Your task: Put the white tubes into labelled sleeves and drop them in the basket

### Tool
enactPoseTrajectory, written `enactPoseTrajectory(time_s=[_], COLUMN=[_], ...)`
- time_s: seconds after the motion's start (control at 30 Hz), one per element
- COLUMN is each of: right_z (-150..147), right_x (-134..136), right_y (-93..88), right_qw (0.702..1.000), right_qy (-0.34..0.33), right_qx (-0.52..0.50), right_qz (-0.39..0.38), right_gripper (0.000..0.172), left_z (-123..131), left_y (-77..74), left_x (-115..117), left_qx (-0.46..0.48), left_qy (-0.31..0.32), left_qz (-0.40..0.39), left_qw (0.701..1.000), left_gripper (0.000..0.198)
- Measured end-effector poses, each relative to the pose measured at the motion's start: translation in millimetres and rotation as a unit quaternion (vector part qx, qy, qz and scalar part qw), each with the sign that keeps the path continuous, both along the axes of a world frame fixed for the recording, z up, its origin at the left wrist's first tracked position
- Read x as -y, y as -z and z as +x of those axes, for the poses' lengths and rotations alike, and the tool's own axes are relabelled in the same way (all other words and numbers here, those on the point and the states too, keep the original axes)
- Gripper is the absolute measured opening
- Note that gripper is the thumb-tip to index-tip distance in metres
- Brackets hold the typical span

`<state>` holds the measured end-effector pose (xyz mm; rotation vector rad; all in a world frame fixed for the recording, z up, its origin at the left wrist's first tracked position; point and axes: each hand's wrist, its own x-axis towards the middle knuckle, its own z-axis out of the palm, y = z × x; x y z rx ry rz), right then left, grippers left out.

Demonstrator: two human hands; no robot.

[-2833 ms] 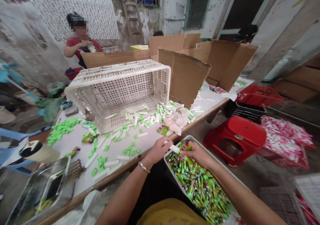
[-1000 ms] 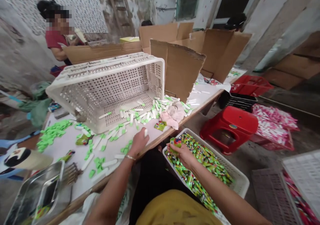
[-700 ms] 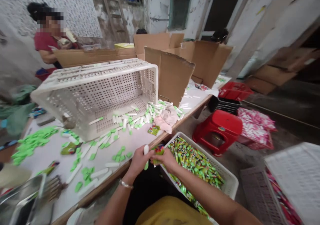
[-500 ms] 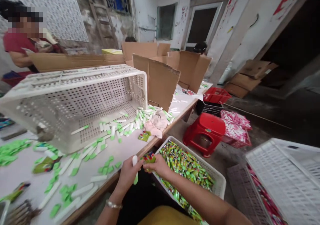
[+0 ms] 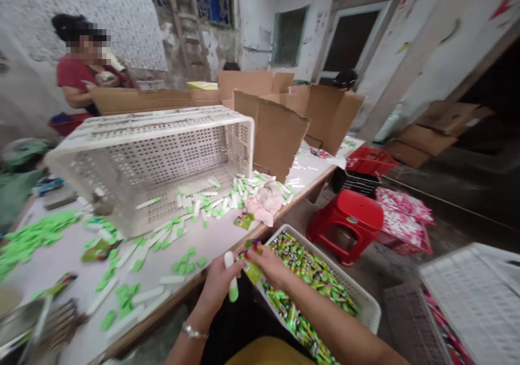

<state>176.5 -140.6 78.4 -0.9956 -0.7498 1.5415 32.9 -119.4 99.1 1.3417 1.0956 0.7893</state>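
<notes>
At the table's front edge, my left hand [image 5: 217, 284] is closed round a white tube with a green end [image 5: 233, 291], which stands nearly upright. My right hand [image 5: 273, 266] pinches a green printed wrapper [image 5: 252, 272] just to its right, and the left fingertips are close to the wrapper. Whether they touch it, I cannot tell. Below my right forearm is a white basket [image 5: 371, 306] full of small green packets [image 5: 314, 278]. White-and-green tubes [image 5: 199, 208] lie loose on the table, with green caps [image 5: 43, 229] heaped at the left.
A white perforated crate [image 5: 162, 117] lies on its side on the table, beside cardboard panels [image 5: 272, 132] and a pink cloth [image 5: 266, 202]. A red stool [image 5: 351, 213] and a crate of pink packets [image 5: 402, 213] stand at right. Across the table is a person [image 5: 75, 80].
The view has swung left, so the scene sits further right. My right hand has turned the wrapper so more of its green side shows. The tube remains in my left hand.
</notes>
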Motion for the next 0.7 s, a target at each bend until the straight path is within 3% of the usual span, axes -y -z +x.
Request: enactPoseTrajectory(time_s=[0.17,0.33,0.5,0.57,0.7], right_z=[-10.8,-4.1,12.7,19.0,27.9], right_x=[-0.5,5.6,14.5,18.2,22.8], right_y=[-3.3,1.4,6.2,8.1,7.3], right_qw=[1.000,0.997,0.986,0.982,0.983], right_qy=[-0.020,0.020,0.082,0.100,0.086], right_qx=[0.023,0.072,0.143,0.158,0.161], right_qz=[0.001,0.027,0.003,-0.012,-0.010], right_gripper=[0.044,0.035,0.027,0.027,0.028], left_z=[-3.7,-5.7,-6.8,-7.6,-6.3], left_y=[15.8,21.5,27.1,30.2,19.3], left_x=[-1.2,3.5,3.7,2.1,-1.9], left_qx=[0.017,0.016,0.009,-0.001,0.018], left_qy=[-0.019,-0.019,-0.130,-0.137,-0.123], left_qz=[-0.007,0.006,-0.021,-0.015,0.035], left_qw=[1.000,1.000,0.991,0.990,0.992], left_gripper=[0.034,0.033,0.039,0.039,0.033])
